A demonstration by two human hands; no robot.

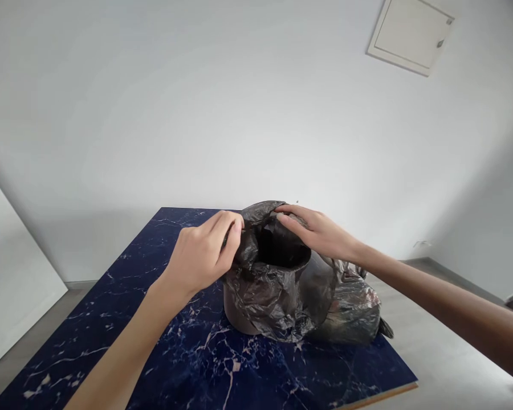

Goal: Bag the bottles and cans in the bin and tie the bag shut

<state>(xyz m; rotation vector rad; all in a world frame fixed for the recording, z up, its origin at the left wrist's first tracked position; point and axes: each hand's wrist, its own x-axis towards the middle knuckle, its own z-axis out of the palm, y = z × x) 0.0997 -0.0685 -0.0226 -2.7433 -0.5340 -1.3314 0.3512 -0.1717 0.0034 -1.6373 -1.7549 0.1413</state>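
Note:
A dark round trash bin (237,310) stands on a blue marbled table, its mouth facing up. A thin black garbage bag (260,290) lines it and hangs wrinkled over the outside of the rim. At the left of the mouth, my left hand (207,245) is closed with its thumb pressed on the bag's gathered edge. My right hand (320,228) lies over the far right rim, fingers stretched out and touching the bag. Its other fingertips are partly hidden. Beside the bin on the right sits a filled, tied garbage bag (354,310), with coloured contents showing faintly through.
The blue marbled tabletop (128,296) ends at a right front corner, with a light wooden edge. Behind it rises a pale wall (196,114) with a small hatch (410,34) high up. A white panel (12,273) stands at the left above grey floor.

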